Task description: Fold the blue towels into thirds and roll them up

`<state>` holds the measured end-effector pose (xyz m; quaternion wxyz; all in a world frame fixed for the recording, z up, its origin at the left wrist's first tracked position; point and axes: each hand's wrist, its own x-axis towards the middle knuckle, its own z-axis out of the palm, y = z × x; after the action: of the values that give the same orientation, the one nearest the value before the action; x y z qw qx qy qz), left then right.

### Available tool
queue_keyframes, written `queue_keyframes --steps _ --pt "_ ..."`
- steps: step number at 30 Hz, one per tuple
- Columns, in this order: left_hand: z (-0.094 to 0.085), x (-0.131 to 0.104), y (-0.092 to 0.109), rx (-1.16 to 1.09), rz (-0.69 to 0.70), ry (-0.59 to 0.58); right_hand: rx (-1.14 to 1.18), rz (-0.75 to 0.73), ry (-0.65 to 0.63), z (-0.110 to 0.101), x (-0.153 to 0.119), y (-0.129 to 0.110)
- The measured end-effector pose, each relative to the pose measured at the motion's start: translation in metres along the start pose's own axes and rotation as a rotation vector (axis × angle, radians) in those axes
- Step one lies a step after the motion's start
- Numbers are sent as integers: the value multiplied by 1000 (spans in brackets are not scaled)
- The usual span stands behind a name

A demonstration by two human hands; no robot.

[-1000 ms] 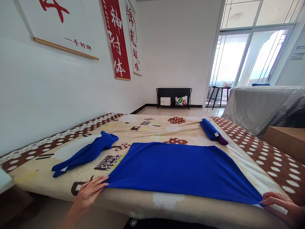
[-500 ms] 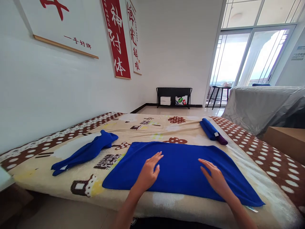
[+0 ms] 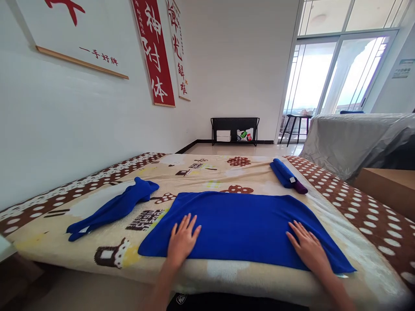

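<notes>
A blue towel [image 3: 240,224] lies spread out near the front edge of the bed, its upper edge slightly wavy. My left hand [image 3: 182,239] rests palm down on its left part with fingers spread. On the right part lies my right hand [image 3: 309,248], also flat with the fingers stretched out. To the left is a crumpled blue cloth [image 3: 116,207] with a small white tag. Farther back on the right sit rolled blue towels [image 3: 283,173] with a purple roll [image 3: 300,187] beside them.
A cream patterned blanket [image 3: 194,172] with a brown polka-dot border covers the bed. A cardboard box [image 3: 389,185] and a plastic-covered piece of furniture [image 3: 350,138] stand at the right. A black rack [image 3: 235,129] is against the far wall, and a stool [image 3: 296,125] by the glass door.
My hands have moved apart, left hand leftward and right hand rightward, and come down flat onto the blue towel. The other cloths lie as before.
</notes>
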<state>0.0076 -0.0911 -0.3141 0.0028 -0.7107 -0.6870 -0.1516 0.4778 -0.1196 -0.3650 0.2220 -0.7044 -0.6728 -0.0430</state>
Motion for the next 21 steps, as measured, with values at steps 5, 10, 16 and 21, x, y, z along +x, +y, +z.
queue_keyframes --steps 5,10,16,21 --pt "-20 -16 -119 94 -200 52 -110 41 -2 -7 -25 123" --pt "-36 4 -70 123 -157 93 -148 59 97 -11 4 64" --pt "-4 47 100 -108 508 -310 136 -418 -320 4 60 -110" --pt "30 92 136 -93 571 -370 139 -431 -382 28 102 -127"
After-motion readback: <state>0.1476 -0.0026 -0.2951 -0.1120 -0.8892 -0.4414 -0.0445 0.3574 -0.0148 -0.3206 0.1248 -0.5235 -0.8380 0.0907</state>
